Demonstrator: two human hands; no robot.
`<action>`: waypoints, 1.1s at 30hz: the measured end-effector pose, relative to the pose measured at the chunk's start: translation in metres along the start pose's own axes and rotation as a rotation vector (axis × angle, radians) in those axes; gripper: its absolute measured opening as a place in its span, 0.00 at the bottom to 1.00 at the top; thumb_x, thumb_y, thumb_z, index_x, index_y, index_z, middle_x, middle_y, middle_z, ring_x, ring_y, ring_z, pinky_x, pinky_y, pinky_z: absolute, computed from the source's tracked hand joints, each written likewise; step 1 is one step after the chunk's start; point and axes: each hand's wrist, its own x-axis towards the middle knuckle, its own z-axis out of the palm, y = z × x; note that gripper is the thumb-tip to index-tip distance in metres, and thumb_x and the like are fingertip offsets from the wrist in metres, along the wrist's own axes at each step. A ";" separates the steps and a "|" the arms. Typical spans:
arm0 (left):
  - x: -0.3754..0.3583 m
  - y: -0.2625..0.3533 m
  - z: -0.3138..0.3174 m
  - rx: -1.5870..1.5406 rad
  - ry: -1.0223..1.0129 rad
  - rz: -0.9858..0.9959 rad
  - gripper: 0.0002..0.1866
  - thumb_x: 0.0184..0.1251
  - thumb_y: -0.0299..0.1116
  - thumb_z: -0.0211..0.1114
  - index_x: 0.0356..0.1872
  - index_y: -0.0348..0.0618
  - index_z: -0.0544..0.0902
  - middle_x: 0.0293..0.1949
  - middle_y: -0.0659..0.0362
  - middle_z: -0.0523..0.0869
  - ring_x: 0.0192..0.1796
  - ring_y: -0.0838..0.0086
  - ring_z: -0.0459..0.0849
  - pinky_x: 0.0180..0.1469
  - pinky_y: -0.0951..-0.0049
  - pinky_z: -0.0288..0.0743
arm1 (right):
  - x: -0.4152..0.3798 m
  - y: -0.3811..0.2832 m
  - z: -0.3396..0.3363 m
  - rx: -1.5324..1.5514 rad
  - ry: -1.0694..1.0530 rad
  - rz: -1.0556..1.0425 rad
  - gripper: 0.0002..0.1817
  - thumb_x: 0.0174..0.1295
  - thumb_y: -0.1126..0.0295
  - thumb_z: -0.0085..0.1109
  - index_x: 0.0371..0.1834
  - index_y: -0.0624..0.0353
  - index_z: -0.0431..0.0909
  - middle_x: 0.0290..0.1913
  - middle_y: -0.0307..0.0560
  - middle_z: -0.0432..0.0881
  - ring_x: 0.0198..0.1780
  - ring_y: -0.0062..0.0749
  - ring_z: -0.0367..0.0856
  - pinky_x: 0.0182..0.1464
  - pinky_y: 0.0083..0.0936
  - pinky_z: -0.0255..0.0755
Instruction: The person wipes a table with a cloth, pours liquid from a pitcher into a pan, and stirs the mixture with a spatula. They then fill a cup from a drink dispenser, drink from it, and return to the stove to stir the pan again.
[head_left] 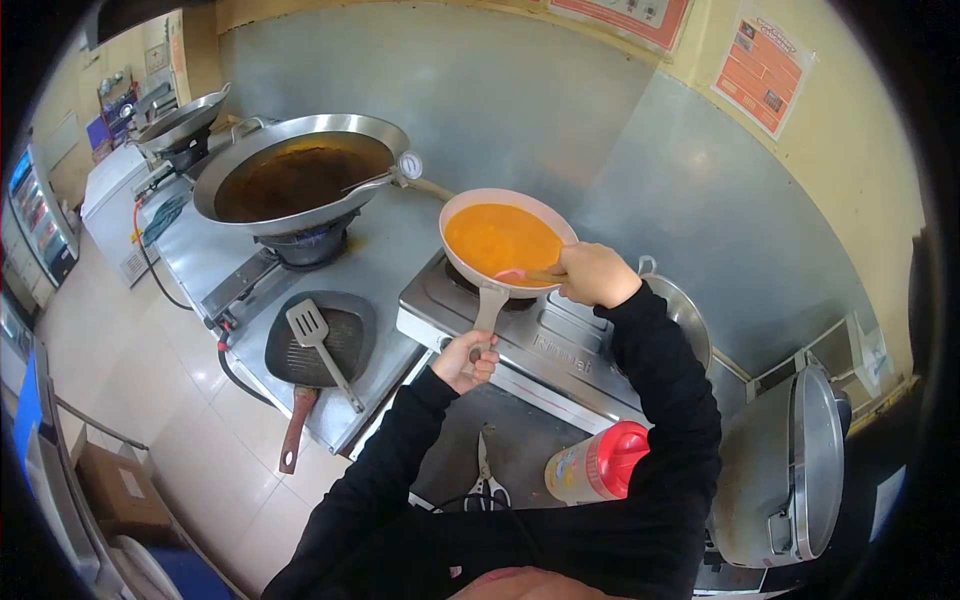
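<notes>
A pale pink frying pan (568, 234) sits over a burner of the portable gas stove (560, 345). Bright orange liquid (500, 235) covers its bottom. My left hand (467, 362) is wrapped round the pan's beige handle (490, 308). Over the pan's right rim, my right hand (592, 274) grips the wooden handle of a spatula (540, 276); its pinkish-red head dips into the liquid near the handle side. The burner is mostly hidden under the pan.
Left stands a large wok (372, 128) of dark oil with a dial thermometer (410, 165). A square grill pan (350, 325) holds a slotted turner (318, 345). Scissors (484, 470) and a red-lidded container (610, 462) lie near my body. A big lidded pot (760, 480) is at right.
</notes>
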 end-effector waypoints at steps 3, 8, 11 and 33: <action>0.000 0.000 0.001 -0.017 0.002 -0.013 0.07 0.58 0.37 0.51 0.28 0.46 0.67 0.18 0.68 0.61 0.15 0.87 0.57 0.15 0.89 0.52 | 0.013 0.005 0.015 0.029 0.055 0.021 0.13 0.40 0.69 0.55 0.32 0.52 0.80 0.23 0.57 0.75 0.28 0.48 0.75 0.32 0.37 0.70; 0.001 0.000 -0.003 -0.015 -0.019 -0.017 0.07 0.58 0.37 0.51 0.29 0.46 0.68 0.19 0.68 0.62 0.15 0.87 0.58 0.16 0.89 0.52 | 0.052 0.024 0.031 0.058 0.064 0.042 0.14 0.37 0.71 0.53 0.32 0.52 0.80 0.23 0.59 0.75 0.28 0.50 0.75 0.32 0.38 0.70; 0.002 0.000 -0.004 -0.015 -0.027 -0.015 0.07 0.58 0.37 0.51 0.29 0.46 0.68 0.19 0.68 0.62 0.16 0.87 0.59 0.16 0.89 0.53 | 0.076 0.034 0.041 0.102 0.116 0.088 0.13 0.37 0.71 0.53 0.30 0.56 0.79 0.25 0.59 0.76 0.30 0.50 0.76 0.34 0.37 0.70; 0.005 -0.003 -0.009 -0.053 -0.089 0.017 0.07 0.58 0.36 0.51 0.30 0.45 0.66 0.19 0.68 0.61 0.16 0.87 0.58 0.15 0.88 0.50 | -0.004 0.019 -0.024 0.109 0.005 0.215 0.08 0.41 0.69 0.58 0.27 0.54 0.81 0.26 0.58 0.77 0.33 0.49 0.76 0.37 0.37 0.70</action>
